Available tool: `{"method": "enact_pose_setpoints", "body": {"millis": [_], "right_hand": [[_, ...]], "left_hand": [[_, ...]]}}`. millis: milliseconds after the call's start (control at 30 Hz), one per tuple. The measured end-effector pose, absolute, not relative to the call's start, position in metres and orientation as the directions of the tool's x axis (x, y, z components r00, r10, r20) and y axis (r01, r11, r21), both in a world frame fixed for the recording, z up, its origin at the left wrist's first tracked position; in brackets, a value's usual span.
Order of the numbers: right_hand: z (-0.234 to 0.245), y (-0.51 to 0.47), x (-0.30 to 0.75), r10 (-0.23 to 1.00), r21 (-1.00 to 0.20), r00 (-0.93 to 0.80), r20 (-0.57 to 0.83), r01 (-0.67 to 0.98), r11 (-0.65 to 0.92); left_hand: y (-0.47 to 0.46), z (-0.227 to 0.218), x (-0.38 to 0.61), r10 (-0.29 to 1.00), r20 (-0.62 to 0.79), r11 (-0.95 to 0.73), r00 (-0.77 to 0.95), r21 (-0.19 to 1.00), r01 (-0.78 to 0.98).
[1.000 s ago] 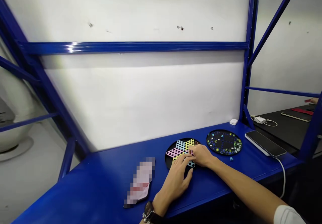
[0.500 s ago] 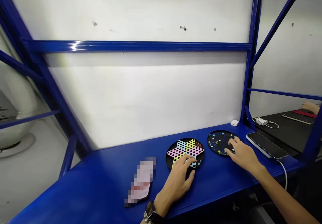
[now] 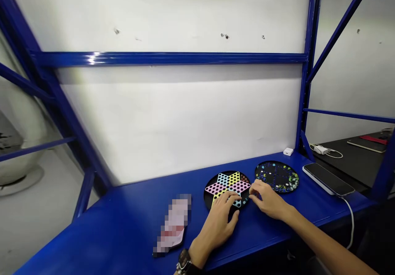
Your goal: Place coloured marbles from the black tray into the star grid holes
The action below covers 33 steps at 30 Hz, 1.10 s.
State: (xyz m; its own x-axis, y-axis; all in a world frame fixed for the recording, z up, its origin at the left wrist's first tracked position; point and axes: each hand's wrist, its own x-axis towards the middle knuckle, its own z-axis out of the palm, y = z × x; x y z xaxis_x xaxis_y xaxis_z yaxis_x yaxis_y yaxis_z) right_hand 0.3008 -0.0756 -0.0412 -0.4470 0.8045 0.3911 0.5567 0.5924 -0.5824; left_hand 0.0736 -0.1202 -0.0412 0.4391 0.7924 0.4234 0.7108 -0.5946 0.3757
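A round black Chinese checkers board (image 3: pixel 222 179) carries a star of blue, yellow and pink points with dark holes. Red-brown and light blue marbles lie in pockets along its right side. My left hand (image 3: pixel 219 218), with a watch on the wrist, rests open on the near edge, fingers spread over the star. Over the board's right rim is my right hand (image 3: pixel 268 199), thumb and fingers drawn together; whatever they may hold is too small to make out. Just behind it stands a round black tray (image 3: pixel 279 178) of blue, green, yellow and white marbles.
A phone (image 3: pixel 328 178) lies on a white block at right, a cable running down. A pixelated flat object (image 3: pixel 174 225) lies left of my left hand. A white charger (image 3: pixel 288 151) sits at the back. Blue frame posts (image 3: pixel 304 89) flank the blue shelf (image 3: pixel 129 217).
My right hand has moved left from the marble tray to the board's right edge, its fingers closing. My left hand stays put. Another person's hand at far right has mostly gone from view.
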Motion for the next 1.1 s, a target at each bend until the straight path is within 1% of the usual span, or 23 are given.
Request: {"method": "enact_pose_setpoints", "body": {"millis": [67,167,267,333,400,467,500,600,800,1100], "right_hand": [[-0.044,-0.065,0.273,0.781,-0.554,-0.495,0.38,0.554,0.621],[-0.05,-0.055,0.259,0.761,-0.478,-0.539,0.362,0.593,0.647],[-0.049,-0.041,0.276,0.785,-0.449,-0.456,0.419,0.647,0.616],[-0.047,-0.022,0.299,0.834,-0.453,-0.341,0.434,0.718,0.529],[-0.046,0.004,0.324,0.892,-0.428,-0.22,0.394,0.815,0.39],[-0.049,0.032,0.344,0.939,-0.394,-0.141,0.314,0.88,0.264],[-0.052,0.044,0.351,0.954,-0.384,-0.139,0.265,0.892,0.237],[-0.064,0.067,0.361,0.968,-0.39,-0.186,0.167,0.889,0.238],[-0.069,0.076,0.351,0.961,-0.445,-0.178,0.213,0.857,0.258],[-0.063,0.074,0.335,0.954,-0.45,-0.216,0.205,0.845,0.288]], "left_hand": [[-0.12,-0.041,0.073,0.789,0.42,-0.599,0.448,0.371,0.709],[-0.12,-0.042,0.072,0.794,0.4,-0.598,0.459,0.372,0.71],[-0.12,-0.043,0.072,0.797,0.398,-0.592,0.454,0.372,0.715],[-0.121,-0.043,0.073,0.799,0.401,-0.588,0.448,0.368,0.72],[-0.121,-0.042,0.073,0.801,0.4,-0.585,0.445,0.368,0.723],[-0.122,-0.041,0.073,0.803,0.398,-0.583,0.443,0.372,0.722],[-0.122,-0.04,0.073,0.805,0.396,-0.582,0.442,0.375,0.722],[-0.122,-0.039,0.073,0.81,0.387,-0.576,0.441,0.385,0.721],[-0.123,-0.038,0.074,0.81,0.382,-0.579,0.446,0.393,0.714],[-0.124,-0.037,0.074,0.818,0.351,-0.571,0.455,0.398,0.718]]}}
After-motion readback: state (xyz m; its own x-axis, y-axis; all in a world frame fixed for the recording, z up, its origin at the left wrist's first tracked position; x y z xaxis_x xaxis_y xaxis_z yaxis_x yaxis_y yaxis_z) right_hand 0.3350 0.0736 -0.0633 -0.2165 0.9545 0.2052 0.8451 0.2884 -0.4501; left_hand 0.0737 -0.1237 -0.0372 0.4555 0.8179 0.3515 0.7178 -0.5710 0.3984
